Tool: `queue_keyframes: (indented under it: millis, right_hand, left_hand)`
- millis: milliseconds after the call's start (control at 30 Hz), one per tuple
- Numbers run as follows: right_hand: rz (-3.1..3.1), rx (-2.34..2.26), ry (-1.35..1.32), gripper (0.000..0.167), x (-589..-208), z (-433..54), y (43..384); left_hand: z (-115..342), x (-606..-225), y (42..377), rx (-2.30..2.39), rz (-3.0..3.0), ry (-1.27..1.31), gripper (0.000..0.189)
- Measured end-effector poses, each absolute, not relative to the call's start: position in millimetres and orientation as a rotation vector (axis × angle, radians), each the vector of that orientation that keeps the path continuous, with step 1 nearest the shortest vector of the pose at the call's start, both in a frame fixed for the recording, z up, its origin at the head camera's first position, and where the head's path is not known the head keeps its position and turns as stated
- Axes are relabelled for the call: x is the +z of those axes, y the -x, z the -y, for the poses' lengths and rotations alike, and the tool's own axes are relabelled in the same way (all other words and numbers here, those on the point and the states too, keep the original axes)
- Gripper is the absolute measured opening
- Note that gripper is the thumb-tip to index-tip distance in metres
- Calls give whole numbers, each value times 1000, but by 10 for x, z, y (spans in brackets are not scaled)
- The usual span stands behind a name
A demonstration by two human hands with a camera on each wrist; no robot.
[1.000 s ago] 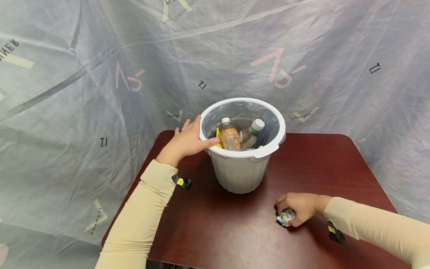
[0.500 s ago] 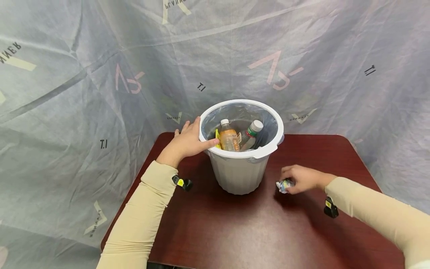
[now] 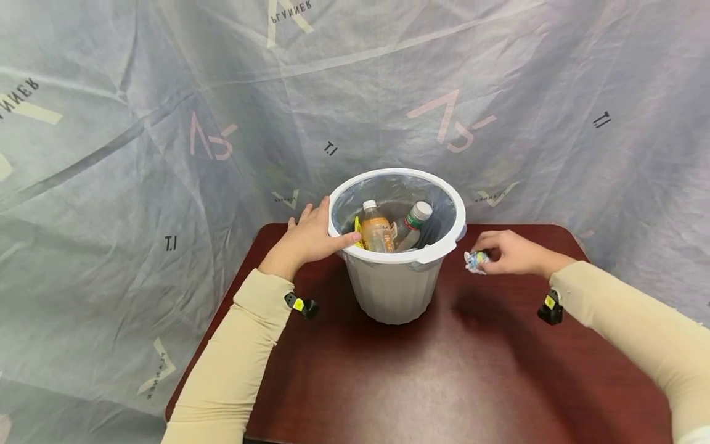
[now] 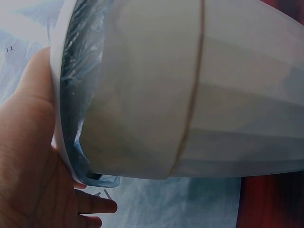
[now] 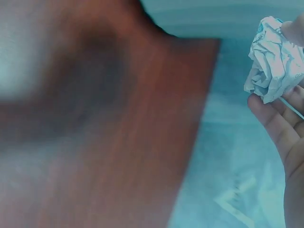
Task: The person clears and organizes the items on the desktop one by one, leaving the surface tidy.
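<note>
A light grey trash bin point(image 3: 388, 290) with a white rim and a clear plastic liner stands upright on the table. My left hand point(image 3: 304, 240) rests against the left of its rim, thumb over the edge and fingers extended; the left wrist view shows the straight fingers beside the liner's edge. To the right of the bin, my right hand point(image 3: 513, 253) pinches a crumpled paper ball point(image 3: 476, 261), white with blue and yellow print. It is held above the table, just below rim height in the head view. The right wrist view shows the creased paper point(image 5: 273, 61) between thumb and fingertips.
Inside the bin lie an orange-labelled plastic bottle point(image 3: 377, 231), a bottle with a white cap and green label point(image 3: 416, 217) and a yellow item point(image 3: 357, 233). The dark red table point(image 3: 421, 382) has grey printed sheeting point(image 3: 383, 111) hanging behind it.
My right hand has lifted the paper ball off the table and moved it away from me, up to the bin's right side. The left hand has stayed at the rim.
</note>
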State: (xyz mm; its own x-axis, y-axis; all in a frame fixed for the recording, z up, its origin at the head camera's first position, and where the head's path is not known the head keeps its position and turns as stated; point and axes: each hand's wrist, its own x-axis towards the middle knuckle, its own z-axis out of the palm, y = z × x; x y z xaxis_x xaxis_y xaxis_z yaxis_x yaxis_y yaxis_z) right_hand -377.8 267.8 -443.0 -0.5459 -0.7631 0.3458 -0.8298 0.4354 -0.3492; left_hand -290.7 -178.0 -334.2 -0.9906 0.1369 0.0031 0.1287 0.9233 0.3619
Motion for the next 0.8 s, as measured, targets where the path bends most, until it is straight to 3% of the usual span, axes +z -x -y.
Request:
queue_keyframes:
  millis: [433,800]
  right_hand:
    - [2595,705,-1061,22,-3367,-2777,3879]
    - [2500,649,-1134,22,-2833,-2382,3849]
  left_hand:
    - [1775,-3347,2908,547,-3061,-216,125]
    - [1688,-3349,2975,498,-3073,-249,127]
